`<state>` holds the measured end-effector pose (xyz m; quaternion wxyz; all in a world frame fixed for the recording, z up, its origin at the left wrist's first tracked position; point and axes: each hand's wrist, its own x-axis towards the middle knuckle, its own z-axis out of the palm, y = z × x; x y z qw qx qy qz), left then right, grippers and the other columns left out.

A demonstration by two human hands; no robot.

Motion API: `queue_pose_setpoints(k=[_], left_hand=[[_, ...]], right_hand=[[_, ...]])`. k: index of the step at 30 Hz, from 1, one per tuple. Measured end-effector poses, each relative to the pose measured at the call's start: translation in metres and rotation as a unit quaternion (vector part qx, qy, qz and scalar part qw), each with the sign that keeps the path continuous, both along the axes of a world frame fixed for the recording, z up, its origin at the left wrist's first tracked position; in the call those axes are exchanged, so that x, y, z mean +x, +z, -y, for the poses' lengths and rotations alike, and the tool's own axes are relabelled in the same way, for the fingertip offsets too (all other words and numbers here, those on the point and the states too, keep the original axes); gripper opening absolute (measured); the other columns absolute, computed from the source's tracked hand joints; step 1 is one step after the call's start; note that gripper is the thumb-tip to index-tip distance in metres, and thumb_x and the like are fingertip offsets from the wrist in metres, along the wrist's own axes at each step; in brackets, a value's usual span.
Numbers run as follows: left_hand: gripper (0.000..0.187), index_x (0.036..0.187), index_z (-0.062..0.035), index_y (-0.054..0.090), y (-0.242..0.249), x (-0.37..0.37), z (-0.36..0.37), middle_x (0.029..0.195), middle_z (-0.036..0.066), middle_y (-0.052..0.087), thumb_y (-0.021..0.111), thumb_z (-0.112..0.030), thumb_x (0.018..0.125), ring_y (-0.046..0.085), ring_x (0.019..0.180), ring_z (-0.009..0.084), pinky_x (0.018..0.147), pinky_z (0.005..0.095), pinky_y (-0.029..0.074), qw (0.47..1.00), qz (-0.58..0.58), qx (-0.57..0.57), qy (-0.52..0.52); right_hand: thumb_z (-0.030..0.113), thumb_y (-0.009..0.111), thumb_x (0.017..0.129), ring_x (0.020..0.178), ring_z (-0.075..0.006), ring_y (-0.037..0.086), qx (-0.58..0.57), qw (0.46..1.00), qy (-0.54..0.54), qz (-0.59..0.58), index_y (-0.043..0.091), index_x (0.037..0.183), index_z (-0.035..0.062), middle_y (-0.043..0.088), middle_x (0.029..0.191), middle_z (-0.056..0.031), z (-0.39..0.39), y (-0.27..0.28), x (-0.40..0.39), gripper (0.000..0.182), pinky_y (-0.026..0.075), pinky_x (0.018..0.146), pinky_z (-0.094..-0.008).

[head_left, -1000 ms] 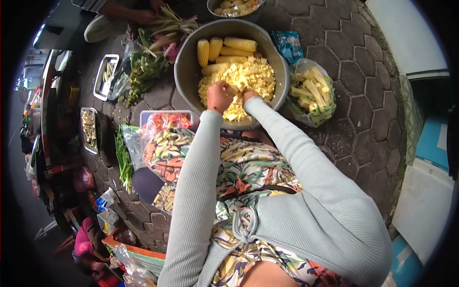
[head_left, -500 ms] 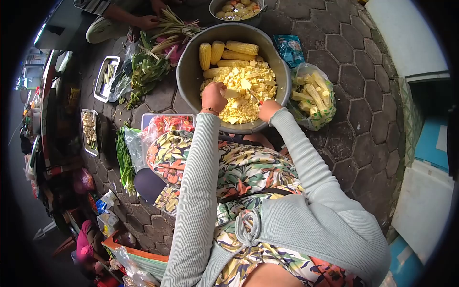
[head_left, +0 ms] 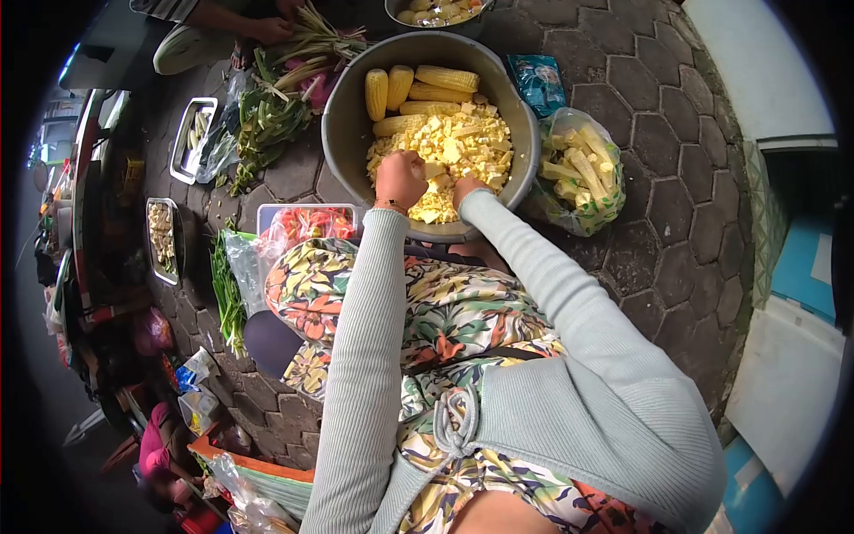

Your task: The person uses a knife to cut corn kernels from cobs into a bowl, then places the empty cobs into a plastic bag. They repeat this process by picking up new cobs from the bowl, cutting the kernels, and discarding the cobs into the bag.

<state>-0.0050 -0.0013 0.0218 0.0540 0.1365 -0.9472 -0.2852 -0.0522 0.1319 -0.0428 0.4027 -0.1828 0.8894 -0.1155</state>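
Observation:
A large grey tub [head_left: 342,151] holds whole corn cobs [head_left: 445,78] at its far side and a heap of small yellow cut pieces [head_left: 471,138] nearer me. My left hand [head_left: 400,181] is over the left of the heap, fingers curled round a pale yellow block [head_left: 433,169] that partly shows. Close to its right, my right hand [head_left: 467,189] is closed low over the pieces. The knife in it, glimpsed by its red handle half a second ago, is now hidden by the hand.
A plastic bag of cobs [head_left: 583,173] and a blue packet [head_left: 537,84] lie right of the tub. To the left are leafy greens [head_left: 271,125], a container of red pieces [head_left: 311,220] and metal trays [head_left: 165,240]. Another person's hand [head_left: 269,31] touches long stalks.
My right hand has moved left and inward, closer to my left hand. My left hand stays about in place, fingers still curled. The whole view has shifted slightly.

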Motion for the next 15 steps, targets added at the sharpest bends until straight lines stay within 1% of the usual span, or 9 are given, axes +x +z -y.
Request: queue_pose_setpoints(k=[2, 4, 6, 7, 8, 10, 11, 14, 15], left_hand=[[0.013, 0.069, -0.0025, 0.061, 0.002, 0.002, 0.005, 0.07, 0.018, 0.058, 0.054, -0.006, 0.058, 0.057, 0.071, 0.0325, 0.065, 0.0373, 0.046, 1.0, -0.005, 0.001, 0.012], [0.013, 0.069, -0.0026, 0.061, 0.006, 0.007, 0.009, 0.07, 0.018, 0.058, 0.054, -0.006, 0.059, 0.057, 0.071, 0.0323, 0.065, 0.0368, 0.047, 0.999, -0.011, 0.006, 0.03], [0.012, 0.069, -0.0031, 0.061, 0.009, 0.007, 0.014, 0.07, 0.018, 0.059, 0.055, -0.006, 0.059, 0.058, 0.068, 0.0319, 0.063, 0.0348, 0.047, 0.998, 0.027, 0.023, 0.053], [0.012, 0.069, -0.0031, 0.061, 0.01, 0.006, 0.016, 0.07, 0.018, 0.059, 0.055, -0.006, 0.059, 0.058, 0.068, 0.0319, 0.063, 0.0348, 0.047, 0.998, 0.026, 0.023, 0.055], [0.018, 0.071, -0.0018, 0.062, 0.009, 0.004, 0.018, 0.069, 0.016, 0.059, 0.062, -0.01, 0.055, 0.058, 0.065, 0.0275, 0.062, 0.0325, 0.047, 0.996, 0.054, 0.028, 0.069], [0.035, 0.074, 0.0008, 0.062, 0.005, 0.005, 0.019, 0.065, 0.011, 0.059, 0.074, -0.018, 0.047, 0.058, 0.061, 0.0187, 0.059, 0.028, 0.046, 0.988, 0.114, 0.038, 0.092], [0.039, 0.073, 0.003, 0.061, 0.003, 0.004, 0.019, 0.064, 0.01, 0.059, 0.075, -0.022, 0.046, 0.057, 0.058, 0.0172, 0.057, 0.0274, 0.046, 0.988, 0.109, 0.049, 0.095], [0.038, 0.071, 0.0032, 0.061, -0.001, 0.003, 0.018, 0.063, 0.01, 0.059, 0.075, -0.023, 0.047, 0.057, 0.057, 0.018, 0.057, 0.0279, 0.046, 0.989, 0.087, 0.04, 0.113], [0.038, 0.071, 0.0032, 0.061, -0.001, 0.003, 0.018, 0.063, 0.01, 0.059, 0.075, -0.023, 0.047, 0.057, 0.057, 0.018, 0.057, 0.0279, 0.046, 0.989, 0.087, 0.039, 0.113]], right_hand=[[0.014, 0.05, 0.074, 0.095, -0.0313, 0.056, 0.078, 0.996, 0.046, -0.011, 0.058, 0.099, 0.0002, 0.056, 0.103, -0.0204, 0.007, -0.004, -0.006, 0.03, 0.046, 0.079, -0.0373], [0.014, 0.048, 0.075, 0.098, -0.0304, 0.054, 0.099, 0.991, 0.092, -0.008, 0.057, 0.102, 0.0007, 0.054, 0.106, -0.0198, 0.006, 0.0, -0.007, 0.031, 0.045, 0.081, -0.0371], [0.014, 0.047, 0.075, 0.097, -0.0308, 0.055, 0.079, 0.996, 0.044, -0.002, 0.058, 0.102, 0.001, 0.055, 0.105, -0.0205, 0.001, 0.003, -0.006, 0.031, 0.045, 0.081, -0.0366], [0.016, 0.046, 0.078, 0.091, -0.0323, 0.056, 0.024, 0.997, 0.067, -0.015, 0.057, 0.098, -0.0011, 0.057, 0.097, -0.0222, -0.006, 0.003, -0.003, 0.028, 0.046, 0.077, -0.0381], [0.016, 0.046, 0.078, 0.091, -0.0323, 0.056, 0.026, 0.997, 0.069, -0.013, 0.057, 0.098, -0.0011, 0.057, 0.097, -0.0222, -0.01, 0.002, 0.002, 0.028, 0.046, 0.077, -0.0381], [0.016, 0.042, 0.08, 0.09, -0.031, 0.057, -0.032, 0.999, -0.003, -0.034, 0.054, 0.099, -0.0029, 0.058, 0.095, -0.0206, -0.02, 0.034, 0.019, 0.029, 0.046, 0.076, -0.0376], [0.016, 0.042, 0.081, 0.086, -0.0316, 0.058, -0.061, 0.995, -0.042, -0.072, 0.049, 0.098, -0.0044, 0.059, 0.09, -0.0213, -0.019, 0.031, 0.028, 0.028, 0.047, 0.073, -0.0378], [0.016, 0.041, 0.082, 0.085, -0.0305, 0.059, -0.042, 0.997, -0.03, -0.052, 0.045, 0.101, -0.0045, 0.059, 0.089, -0.0216, -0.009, 0.053, 0.032, 0.028, 0.048, 0.071, -0.0374], [0.017, 0.039, 0.084, 0.085, -0.0294, 0.06, -0.025, 0.997, -0.021, -0.067, 0.047, 0.1, -0.0043, 0.06, 0.09, -0.0201, -0.006, 0.047, 0.033, 0.027, 0.048, 0.071, -0.0375]])
